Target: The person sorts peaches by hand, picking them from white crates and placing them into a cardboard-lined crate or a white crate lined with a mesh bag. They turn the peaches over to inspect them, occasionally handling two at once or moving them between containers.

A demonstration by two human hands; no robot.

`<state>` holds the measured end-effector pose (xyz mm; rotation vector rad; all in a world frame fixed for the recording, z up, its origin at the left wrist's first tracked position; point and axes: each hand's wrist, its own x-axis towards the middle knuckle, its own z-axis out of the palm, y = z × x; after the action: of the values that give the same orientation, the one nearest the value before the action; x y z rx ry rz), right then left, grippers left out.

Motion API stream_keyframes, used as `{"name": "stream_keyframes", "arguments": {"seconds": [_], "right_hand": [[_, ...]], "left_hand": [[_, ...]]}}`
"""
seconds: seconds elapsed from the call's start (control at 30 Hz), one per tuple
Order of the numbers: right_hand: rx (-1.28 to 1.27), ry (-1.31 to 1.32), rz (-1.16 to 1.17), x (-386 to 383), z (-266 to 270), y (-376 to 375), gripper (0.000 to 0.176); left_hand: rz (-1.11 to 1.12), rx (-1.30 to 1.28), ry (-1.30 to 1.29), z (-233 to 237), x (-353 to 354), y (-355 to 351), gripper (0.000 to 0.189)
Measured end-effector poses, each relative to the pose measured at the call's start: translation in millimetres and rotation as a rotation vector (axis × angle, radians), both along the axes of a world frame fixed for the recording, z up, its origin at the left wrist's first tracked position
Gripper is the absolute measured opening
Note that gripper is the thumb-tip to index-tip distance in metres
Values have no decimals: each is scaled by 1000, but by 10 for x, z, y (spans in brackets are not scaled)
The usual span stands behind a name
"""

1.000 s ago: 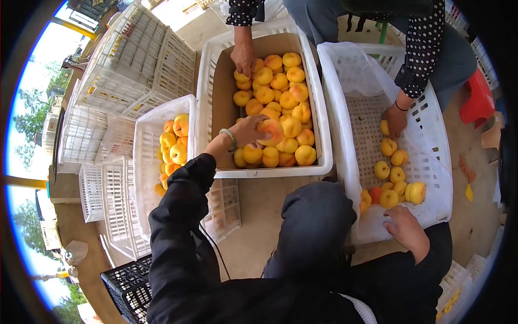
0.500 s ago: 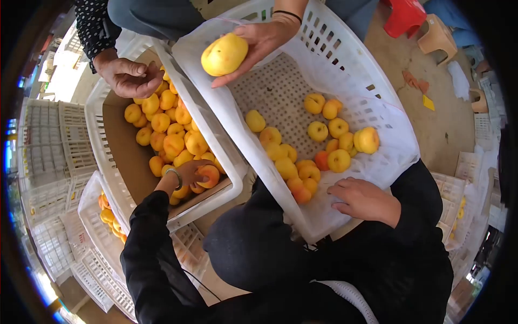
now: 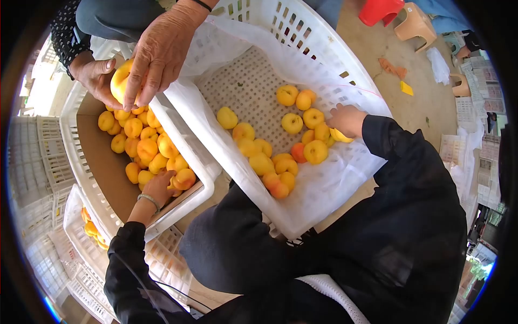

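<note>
My left hand (image 3: 157, 187) reaches into the left crate with its fingers curled down against a red-blushed peach (image 3: 185, 179); the fingertips are partly hidden among the fruit. Several yellow-orange peaches (image 3: 147, 149) are piled around it, beside a cardboard lining (image 3: 100, 162). Over in the right crate, my right hand (image 3: 348, 120) closes on a yellow peach (image 3: 340, 136) at the right end of a loose cluster. More peaches (image 3: 261, 163) lie near that crate's left wall, on a white liner (image 3: 345, 175).
Another person's two hands (image 3: 162, 59) hold a large yellow peach (image 3: 122, 81) above the left crate (image 3: 208, 189). The right crate (image 3: 318, 32) has tall slotted walls. A third crate with peaches (image 3: 93, 227) stands lower left. Stools (image 3: 415, 27) stand on the floor.
My right hand has moved forward from the liner onto the yellow peach. My left hand has drawn back slightly. The other person's hands have come together around the large peach. The view has shifted.
</note>
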<state>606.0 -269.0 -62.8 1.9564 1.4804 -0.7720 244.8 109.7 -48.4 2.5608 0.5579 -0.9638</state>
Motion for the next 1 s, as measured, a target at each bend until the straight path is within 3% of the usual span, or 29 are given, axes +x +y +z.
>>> {"name": "stream_keyframes", "arguments": {"seconds": [0.03, 0.1, 0.2, 0.23, 0.3, 0.37, 0.4, 0.47, 0.5, 0.57, 0.6, 0.67, 0.7, 0.77, 0.83, 0.9, 0.93, 1.0], "right_hand": [[133, -88, 80, -30, -98, -69, 37], [131, -162, 146, -25, -194, -84, 39], [11, -157, 278, -22, 50, 22, 43], [52, -45, 127, -20, 269, 113, 45], [162, 180, -129, -33, 656, 266, 49], [377, 639, -517, -41, 940, 334, 51], [401, 647, -483, -104, 1036, 400, 51], [748, 1163, -580, -302, 1213, 454, 55], [767, 1166, -547, -451, 1323, 497, 55], [1115, 1227, -589, -813, 1553, 667, 58], [1123, 1245, -546, -954, 1672, 719, 58], [1123, 1306, -587, -1174, 1884, 819, 53], [1130, 1320, -565, -1239, 1950, 869, 53], [919, 1479, -730, -1345, 2032, 903, 55], [916, 1412, -639, -1383, 2065, 900, 54], [656, 1649, -884, -1300, 2102, 848, 56], [616, 1511, -830, -1207, 2066, 805, 60], [490, 1269, -690, -949, 1971, 831, 52]], "left_hand": [[11, -32, 68, 60, -43, -10, 60], [-38, -11, 4, 280, -74, -61, 55], [228, -136, -322, 829, 10, -341, 43], [240, -126, -341, 927, -9, -410, 43], [256, -148, -618, 1119, -42, -554, 37], [261, -148, -786, 1362, 29, -783, 29], [268, -203, -833, 1480, 82, -888, 27], [220, -398, -930, 1571, 172, -1041, 25], [280, -549, -941, 1565, 213, -1138, 28], [348, -910, -900, 1601, 380, -1295, 54], [371, -1034, -909, 1571, 476, -1374, 70], [265, -942, -1082, 1608, 652, -1516, 88], [229, -969, -1122, 1659, 711, -1557, 88], [150, -727, -1317, 1702, 775, -1542, 78], [206, -790, -1281, 1757, 707, -1511, 70], [549, -1174, -1146, 1676, 616, -1466, 66], [569, -1141, -1147, 1625, 565, -1429, 63], [641, -1168, -1114, 1590, 428, -1359, 59]]}}
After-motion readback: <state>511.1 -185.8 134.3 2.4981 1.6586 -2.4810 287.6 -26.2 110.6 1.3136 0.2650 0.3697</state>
